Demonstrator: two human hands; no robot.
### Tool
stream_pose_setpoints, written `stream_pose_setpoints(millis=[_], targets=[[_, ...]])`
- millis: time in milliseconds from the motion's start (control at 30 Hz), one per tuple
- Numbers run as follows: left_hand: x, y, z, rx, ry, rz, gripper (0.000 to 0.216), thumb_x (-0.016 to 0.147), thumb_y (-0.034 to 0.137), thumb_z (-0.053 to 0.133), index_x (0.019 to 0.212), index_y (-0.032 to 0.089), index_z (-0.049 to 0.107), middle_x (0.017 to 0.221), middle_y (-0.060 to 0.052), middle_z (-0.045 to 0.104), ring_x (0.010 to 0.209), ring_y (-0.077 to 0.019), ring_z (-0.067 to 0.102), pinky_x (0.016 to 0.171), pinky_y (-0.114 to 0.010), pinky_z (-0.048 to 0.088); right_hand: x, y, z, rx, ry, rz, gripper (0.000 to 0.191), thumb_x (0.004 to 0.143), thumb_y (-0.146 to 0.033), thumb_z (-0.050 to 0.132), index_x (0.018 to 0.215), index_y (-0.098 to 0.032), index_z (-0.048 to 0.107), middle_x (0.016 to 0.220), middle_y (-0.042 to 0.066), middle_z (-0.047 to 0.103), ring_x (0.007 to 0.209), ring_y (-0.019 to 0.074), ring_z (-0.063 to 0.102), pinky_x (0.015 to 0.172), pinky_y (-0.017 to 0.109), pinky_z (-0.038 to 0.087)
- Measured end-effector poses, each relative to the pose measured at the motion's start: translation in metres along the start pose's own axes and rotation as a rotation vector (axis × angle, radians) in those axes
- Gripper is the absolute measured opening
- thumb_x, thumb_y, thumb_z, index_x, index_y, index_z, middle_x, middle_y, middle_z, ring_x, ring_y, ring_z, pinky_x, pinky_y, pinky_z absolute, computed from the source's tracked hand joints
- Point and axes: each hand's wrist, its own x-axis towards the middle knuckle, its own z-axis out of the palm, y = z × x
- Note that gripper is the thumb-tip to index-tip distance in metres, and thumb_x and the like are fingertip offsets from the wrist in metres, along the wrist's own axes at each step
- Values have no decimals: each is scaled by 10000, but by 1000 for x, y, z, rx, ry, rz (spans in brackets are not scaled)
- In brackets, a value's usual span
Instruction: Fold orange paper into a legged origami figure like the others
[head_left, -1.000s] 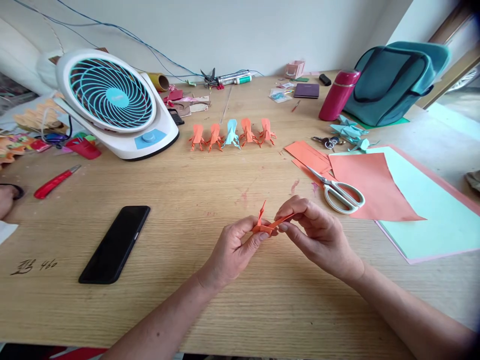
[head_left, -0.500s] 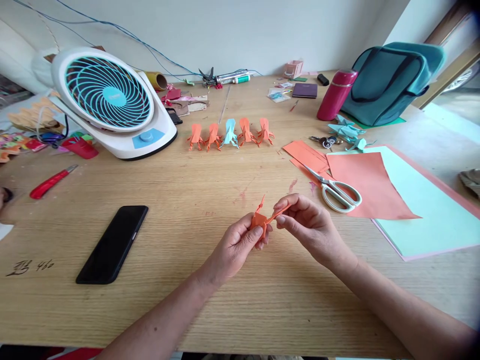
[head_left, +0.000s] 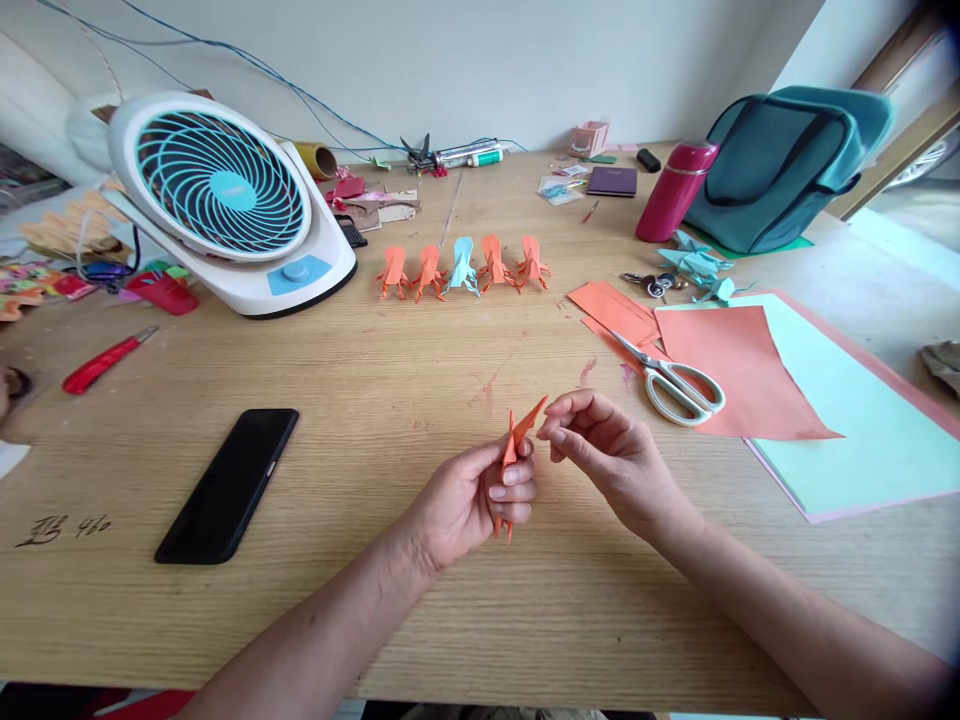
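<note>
Clamped around its middle in your left hand (head_left: 466,508), the folded orange paper (head_left: 511,450) is above the wooden table (head_left: 360,630), perhaps so both ends can stick out; your right hand (head_left: 622,455), its fingertips apart, hovers just beside the upper tip. Below, the orange sheet (head_left: 739,365) lies partly under the scissors (head_left: 649,374), maybe to keep flat. Smaller, five paper figures (head_left: 463,262) stand farther off, probably to give you room.
</note>
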Motion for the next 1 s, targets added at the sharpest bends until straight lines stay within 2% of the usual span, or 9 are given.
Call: stream_pose_setpoints(millis=[100, 233, 467, 700, 833, 1000], targets=[[-1, -1, 2, -19, 17, -50, 140, 954, 140, 521, 862, 90, 615, 627, 57, 343, 465, -39, 266, 448, -130, 258, -2, 5, 0, -66, -20, -56, 200, 906, -372, 723, 1042, -250, 644, 851, 11, 653, 780, 150, 616, 717, 308, 536], [-1, -4, 3, -10, 59, -109, 110, 942, 151, 544, 864, 102, 604, 633, 62, 313, 463, -43, 230, 445, -132, 219, -4, 10, -1, -202, -55, -85, 119, 956, -362, 655, 1019, -261, 664, 852, 19, 614, 811, 176, 601, 805, 374, 524], [1, -6, 3, -17, 62, -133, 130, 945, 145, 529, 851, 104, 610, 625, 63, 310, 459, -45, 211, 440, -132, 206, -4, 5, -2, -271, -69, -61, 99, 953, -333, 641, 950, -234, 650, 892, 29, 613, 782, 168, 595, 754, 365, 527], [2, -7, 2, 17, 75, -113, 109, 932, 148, 538, 861, 107, 610, 634, 54, 341, 464, -44, 237, 443, -132, 220, -5, 3, 2, -218, -59, -29, 119, 939, -272, 640, 1054, -243, 647, 1007, 33, 660, 839, 170, 629, 793, 359, 532], [2, -7, 1, 31, 80, -113, 98, 927, 153, 549, 871, 103, 614, 635, 54, 342, 467, -44, 236, 445, -132, 219, -5, 3, 2, -193, -67, -31, 111, 952, -297, 630, 1046, -238, 641, 968, 36, 666, 884, 185, 633, 819, 363, 532], [1, -6, 2, 16, 68, -133, 135, 948, 149, 514, 860, 109, 609, 624, 58, 327, 459, -45, 221, 440, -130, 212, -5, 3, 0, -174, -105, -37, 129, 956, -312, 639, 1060, -235, 629, 941, 30, 653, 829, 169, 622, 795, 348, 522]])
